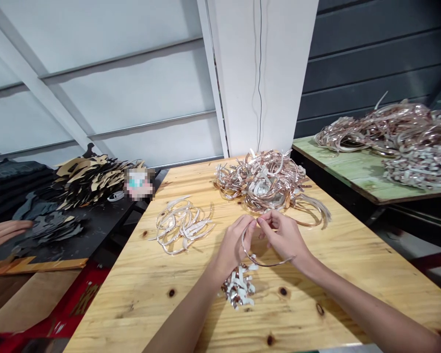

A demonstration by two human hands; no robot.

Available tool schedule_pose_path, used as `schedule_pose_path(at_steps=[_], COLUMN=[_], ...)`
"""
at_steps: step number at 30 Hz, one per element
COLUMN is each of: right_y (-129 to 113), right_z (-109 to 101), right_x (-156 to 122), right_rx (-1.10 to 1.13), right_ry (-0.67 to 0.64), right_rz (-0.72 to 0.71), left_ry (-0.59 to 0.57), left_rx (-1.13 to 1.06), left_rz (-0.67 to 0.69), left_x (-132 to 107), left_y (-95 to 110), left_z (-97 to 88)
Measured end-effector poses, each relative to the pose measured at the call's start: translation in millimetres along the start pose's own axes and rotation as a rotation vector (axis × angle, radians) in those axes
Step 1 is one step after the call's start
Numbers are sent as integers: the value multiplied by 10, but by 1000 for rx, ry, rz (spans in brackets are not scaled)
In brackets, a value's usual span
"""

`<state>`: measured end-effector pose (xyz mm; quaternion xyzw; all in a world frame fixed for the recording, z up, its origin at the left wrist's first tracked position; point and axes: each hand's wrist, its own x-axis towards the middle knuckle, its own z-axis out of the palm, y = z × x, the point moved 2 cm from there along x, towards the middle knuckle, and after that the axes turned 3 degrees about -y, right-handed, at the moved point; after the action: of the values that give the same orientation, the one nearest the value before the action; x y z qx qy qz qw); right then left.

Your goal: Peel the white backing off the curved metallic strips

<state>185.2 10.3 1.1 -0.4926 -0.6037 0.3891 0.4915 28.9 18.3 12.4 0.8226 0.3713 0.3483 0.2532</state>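
The bare left forearm (183, 314) and right forearm (353, 289) angle inward from the lower edge. The left hand (235, 240) and right hand (282, 235) nearly meet, their fingertips (266, 223) curled and pinching, wrists slightly bent.

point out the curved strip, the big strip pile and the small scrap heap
curved strip (266, 265), head view, on its lower bend
strip pile (264, 179), head view, on its tangled middle
scrap heap (238, 289), head view, on its centre
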Motion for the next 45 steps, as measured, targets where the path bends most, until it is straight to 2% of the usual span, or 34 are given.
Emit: schedule_pose_path(at_steps=[4, 10, 12, 17, 21, 29, 37, 42, 45], right_y=[-1, 2, 7, 21, 78, 205, 141, 149, 175], right_z=[-10, -65, -54, 27, 31, 15, -3, -13, -3], right_x=[12, 77, 92, 82, 66, 31, 4, 6, 16], right_rx=[9, -76, 4, 149, 195, -33, -309, -293, -290], right_ry=[11, 69, 40, -128, -144, -48, -11, 21, 14], right_rz=[1, 20, 37, 4, -17, -38, -42, -55, -53], left_ry=[-12, 115, 110, 63, 58, 25, -35, -70, -49], left_rx=[2, -71, -100, -138, -136, 19, 146, 224, 186], left_rz=[10, -78, -84, -57, -65, -38, -31, -10, -13], left_x=[-7, -24, -22, -9, -17, -61, -54, -53, -58], left_y=[10, 31, 31, 49, 65, 17, 41, 70, 66], left_z=[18, -41, -54, -48, -32, 3, -7, 12, 24])
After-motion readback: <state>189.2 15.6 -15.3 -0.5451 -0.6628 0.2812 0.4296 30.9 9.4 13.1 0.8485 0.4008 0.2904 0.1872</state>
